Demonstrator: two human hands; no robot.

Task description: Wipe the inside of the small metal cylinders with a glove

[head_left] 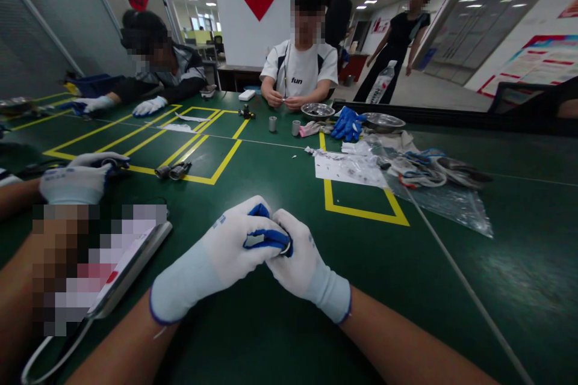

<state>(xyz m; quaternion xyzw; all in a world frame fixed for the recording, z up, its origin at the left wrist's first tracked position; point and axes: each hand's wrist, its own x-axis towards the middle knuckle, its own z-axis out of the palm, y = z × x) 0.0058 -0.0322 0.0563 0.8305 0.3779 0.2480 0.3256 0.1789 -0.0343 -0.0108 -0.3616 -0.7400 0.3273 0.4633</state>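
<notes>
Green table (253, 343): metal dish (318, 116) holding dark bits (316, 111); both hands (237, 237) (298, 252) grip a dark piece (286, 246).

A white T-shirt (300, 66) reads "fun" across the chest (small, black, lowercase letters).

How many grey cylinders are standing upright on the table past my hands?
2, both beyond your left hand and right hand: the left cylinder stands apart, the right cylinder beside the pink glove. Others may be hidden.
</notes>
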